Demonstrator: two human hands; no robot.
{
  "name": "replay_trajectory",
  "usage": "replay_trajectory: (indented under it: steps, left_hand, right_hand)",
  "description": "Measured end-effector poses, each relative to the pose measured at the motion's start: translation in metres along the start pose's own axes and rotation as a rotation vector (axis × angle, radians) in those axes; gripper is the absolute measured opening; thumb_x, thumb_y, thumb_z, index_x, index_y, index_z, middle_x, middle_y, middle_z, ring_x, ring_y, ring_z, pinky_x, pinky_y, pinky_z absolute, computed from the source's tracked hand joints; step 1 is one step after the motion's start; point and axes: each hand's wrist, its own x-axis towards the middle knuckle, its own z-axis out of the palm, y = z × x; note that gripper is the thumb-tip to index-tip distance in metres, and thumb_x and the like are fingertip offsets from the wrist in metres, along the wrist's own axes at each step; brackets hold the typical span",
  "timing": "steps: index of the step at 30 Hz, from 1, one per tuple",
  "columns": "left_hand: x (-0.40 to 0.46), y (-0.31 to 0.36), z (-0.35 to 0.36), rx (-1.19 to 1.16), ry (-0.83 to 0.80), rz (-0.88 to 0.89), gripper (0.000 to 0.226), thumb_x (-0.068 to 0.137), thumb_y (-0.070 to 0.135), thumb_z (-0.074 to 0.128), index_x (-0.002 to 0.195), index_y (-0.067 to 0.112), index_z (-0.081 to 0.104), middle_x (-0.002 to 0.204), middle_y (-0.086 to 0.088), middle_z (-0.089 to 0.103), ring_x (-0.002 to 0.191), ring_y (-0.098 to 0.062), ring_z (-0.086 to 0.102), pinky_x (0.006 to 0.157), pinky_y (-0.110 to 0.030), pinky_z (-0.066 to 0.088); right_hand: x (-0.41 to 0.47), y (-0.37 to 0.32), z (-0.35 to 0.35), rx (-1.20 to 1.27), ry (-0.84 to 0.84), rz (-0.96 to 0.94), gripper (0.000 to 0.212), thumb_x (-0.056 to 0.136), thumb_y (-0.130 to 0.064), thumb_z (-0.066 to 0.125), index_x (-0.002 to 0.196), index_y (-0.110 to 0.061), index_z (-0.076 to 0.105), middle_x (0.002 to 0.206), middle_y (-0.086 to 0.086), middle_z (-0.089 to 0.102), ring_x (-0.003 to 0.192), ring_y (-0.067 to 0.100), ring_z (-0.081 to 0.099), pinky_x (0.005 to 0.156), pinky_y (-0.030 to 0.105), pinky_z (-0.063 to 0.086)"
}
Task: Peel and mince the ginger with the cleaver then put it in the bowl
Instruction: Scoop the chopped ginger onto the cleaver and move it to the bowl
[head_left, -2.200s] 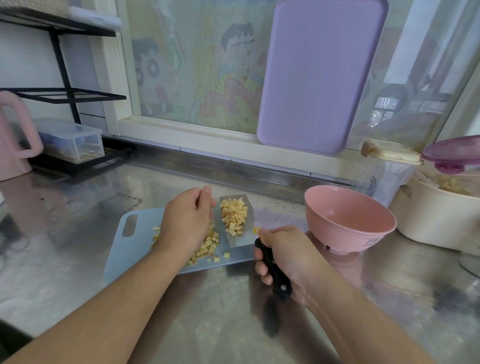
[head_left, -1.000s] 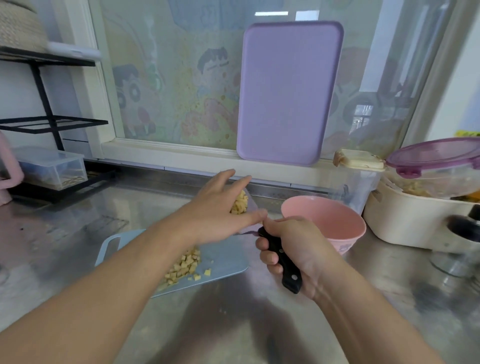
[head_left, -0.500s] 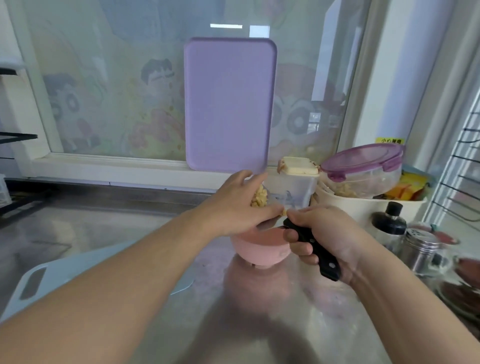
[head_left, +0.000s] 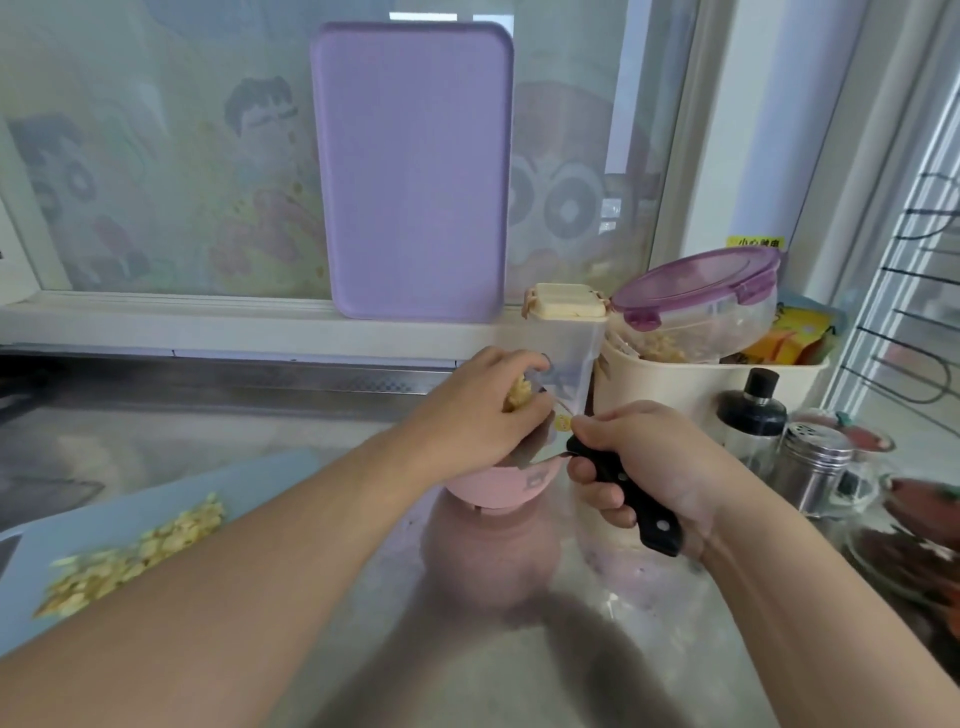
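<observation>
My right hand (head_left: 647, 462) grips the black handle of the cleaver (head_left: 631, 499), whose blade lies tilted over the pink bowl (head_left: 498, 486). My left hand (head_left: 485, 410) is cupped against the blade and presses a small heap of minced ginger (head_left: 519, 397) on it. The bowl stands on the steel counter, mostly hidden under my left hand. More minced ginger (head_left: 140, 553) lies on the pale blue cutting board (head_left: 130, 514) at the left.
A purple board (head_left: 413, 171) leans on the window ledge. A clear container with a cream lid (head_left: 566, 338) and a cream tub (head_left: 691, 384) stand just behind the bowl. A dark bottle (head_left: 753, 410), a steel shaker (head_left: 813, 467) and a glass dish crowd the right.
Both hands carried the cleaver loaded with ginger from the cutting board rightwards to above the pink bowl. The blade has tilted down and the left hand curls in over the ginger.
</observation>
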Motion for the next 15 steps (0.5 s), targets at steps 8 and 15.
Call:
replay_trajectory:
  steps: [8, 15]
  left_hand:
    - [0.0013, -0.0035, 0.0034, -0.019, 0.068, -0.011, 0.006, 0.099, 0.04, 0.062, 0.101, 0.036, 0.066, 0.105, 0.015, 0.064, 0.097, -0.004, 0.06, 0.082, -0.029, 0.049]
    - [0.0002, -0.0048, 0.001, 0.046, 0.055, -0.042, 0.004, 0.099, 0.031, 0.063, 0.098, 0.032, 0.066, 0.101, 0.016, 0.065, 0.096, -0.007, 0.061, 0.077, -0.027, 0.048]
  right_hand:
    - [-0.0021, 0.0019, 0.0019, 0.059, 0.026, 0.053, 0.008, 0.107, -0.011, 0.051, 0.103, -0.005, 0.051, 0.065, 0.011, 0.052, 0.043, 0.016, 0.037, 0.035, 0.022, 0.029]
    - [-0.0004, 0.0055, -0.0033, 0.068, 0.029, 0.084, 0.009, 0.107, -0.012, 0.051, 0.102, -0.004, 0.052, 0.066, 0.011, 0.051, 0.043, 0.015, 0.036, 0.034, 0.023, 0.029]
